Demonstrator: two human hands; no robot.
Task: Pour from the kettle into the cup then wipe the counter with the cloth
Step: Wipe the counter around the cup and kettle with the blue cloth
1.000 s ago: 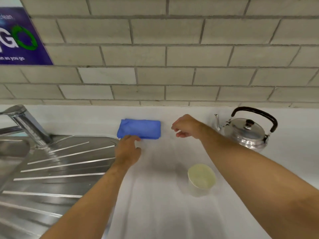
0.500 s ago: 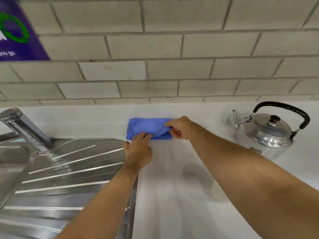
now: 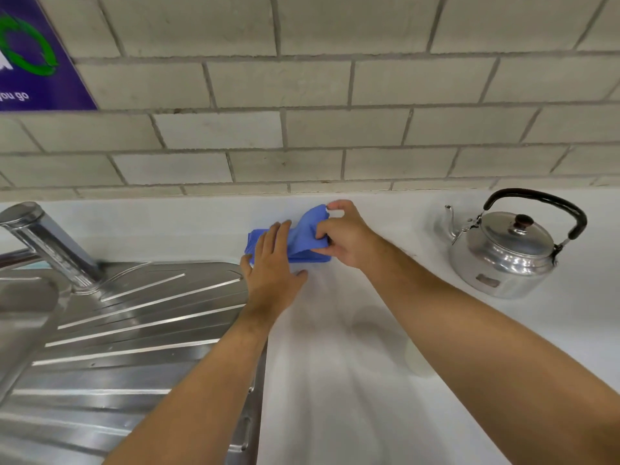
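A folded blue cloth [image 3: 303, 234] lies on the white counter [image 3: 335, 380] near the back wall. My right hand [image 3: 345, 234] pinches the cloth's right end and lifts its top layer off the stack. My left hand [image 3: 273, 263] rests flat on the cloth's left part, fingers spread, pressing it down. A shiny metal kettle [image 3: 503, 253] with a black handle stands upright at the right, apart from both hands. The pale cup [image 3: 417, 359] is mostly hidden behind my right forearm; only its left edge shows.
A steel sink drainer [image 3: 117, 330] with ridges fills the left, with a chrome tap [image 3: 47, 239] behind it. A grey brick wall [image 3: 335, 129] rises directly behind the counter, with a purple sign [image 3: 30, 55] at the top left.
My right hand went from hovering beside the cloth to gripping its right end and lifting a layer. My left hand slid forward onto the cloth. The view shifted left, and my forearm now covers the cup.
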